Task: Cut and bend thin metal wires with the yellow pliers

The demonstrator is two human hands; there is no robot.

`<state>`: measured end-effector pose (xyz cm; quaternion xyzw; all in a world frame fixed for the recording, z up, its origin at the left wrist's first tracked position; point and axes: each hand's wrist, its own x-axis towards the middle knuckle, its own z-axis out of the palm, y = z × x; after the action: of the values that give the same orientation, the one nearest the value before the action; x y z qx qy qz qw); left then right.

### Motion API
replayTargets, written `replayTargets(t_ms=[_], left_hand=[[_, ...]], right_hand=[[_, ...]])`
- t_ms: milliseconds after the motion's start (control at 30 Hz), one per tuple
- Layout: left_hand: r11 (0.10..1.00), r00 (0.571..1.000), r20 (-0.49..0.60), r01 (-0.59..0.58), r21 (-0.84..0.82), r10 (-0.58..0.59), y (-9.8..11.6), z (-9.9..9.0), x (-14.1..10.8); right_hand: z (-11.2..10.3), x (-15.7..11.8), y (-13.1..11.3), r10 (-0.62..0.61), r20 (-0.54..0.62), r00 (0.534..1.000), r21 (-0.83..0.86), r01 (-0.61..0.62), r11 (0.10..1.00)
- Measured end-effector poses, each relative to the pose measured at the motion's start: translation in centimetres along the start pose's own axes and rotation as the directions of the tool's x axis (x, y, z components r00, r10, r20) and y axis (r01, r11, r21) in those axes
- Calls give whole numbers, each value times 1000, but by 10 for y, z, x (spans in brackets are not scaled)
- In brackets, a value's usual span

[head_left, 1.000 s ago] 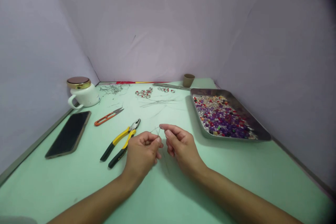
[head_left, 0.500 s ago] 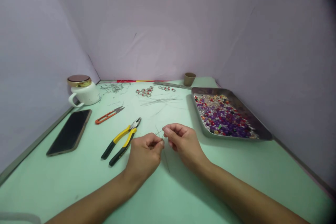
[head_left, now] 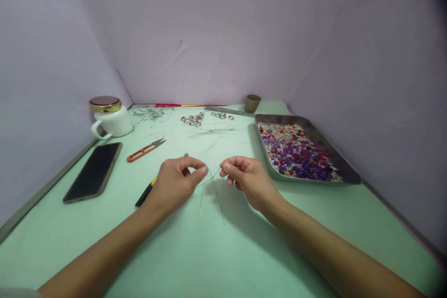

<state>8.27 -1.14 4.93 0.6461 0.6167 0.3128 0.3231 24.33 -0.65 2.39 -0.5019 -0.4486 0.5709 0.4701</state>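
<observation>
My right hand pinches one end of a thin wire between thumb and index finger, above the green tabletop. Facing it, my left hand has its thumb and index fingertips together at thin strands of the wire. The strands cross between the hands, and long tails hang down. They are too fine to trace fully. Most of the yellow and black pliers is hidden behind my left hand and wrist. Just beyond lie orange thread snips.
A metal tray of mixed beads is at right. Behind are beaded pieces, loose wires, wire scraps, a long metal strip and a brown cup. A phone and lidded white mug lie left.
My left hand has moved left and slightly up, away from my right hand, and now covers most of the pliers. More crossing wire shows between the hands.
</observation>
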Motion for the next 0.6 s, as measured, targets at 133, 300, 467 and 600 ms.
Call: replayTargets(t_ms=[133, 300, 467, 600], left_hand=[[998, 974, 223, 42, -43, -32, -6, 9, 0], [988, 940, 340, 88, -130, -39, -9, 3, 3], [994, 943, 333, 62, -89, -29, -6, -11, 8], [992, 949, 314, 75, -99, -40, -8, -13, 9]], right_hand=[[4, -3, 5, -32, 22, 999, -23, 33, 999], [6, -5, 7, -71, 36, 997, -103, 74, 992], [8, -6, 6, -55, 69, 996, -93, 61, 994], [6, -4, 4, 52, 150, 987, 41, -59, 997]])
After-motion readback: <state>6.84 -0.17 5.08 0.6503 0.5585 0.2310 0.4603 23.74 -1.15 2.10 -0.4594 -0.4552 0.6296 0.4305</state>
